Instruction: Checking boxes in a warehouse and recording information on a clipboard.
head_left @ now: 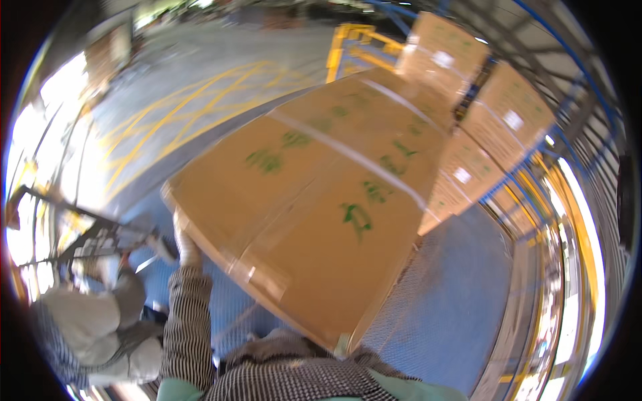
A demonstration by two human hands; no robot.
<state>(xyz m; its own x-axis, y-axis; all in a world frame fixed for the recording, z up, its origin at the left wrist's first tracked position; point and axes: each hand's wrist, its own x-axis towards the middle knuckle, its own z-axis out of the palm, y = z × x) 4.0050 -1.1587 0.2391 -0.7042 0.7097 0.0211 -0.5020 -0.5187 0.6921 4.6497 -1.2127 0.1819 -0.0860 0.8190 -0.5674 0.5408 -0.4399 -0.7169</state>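
Observation:
A large flat cardboard box [321,194] with green markings and pale straps fills the middle, tilted in front of my body. My left hand [187,244], in a pale glove below a striped sleeve, grips the box's left edge; its fingers are partly hidden by the edge. The near corner of the box comes close to my waist. My right hand is out of sight.
Several more cardboard boxes [511,120] stand at the back right, beside blue rails. A yellow barrier [341,50] rises beyond the box. At the lower left, another person [100,327] in grey clothes is close to my left arm. The blue floor [455,287] is textured.

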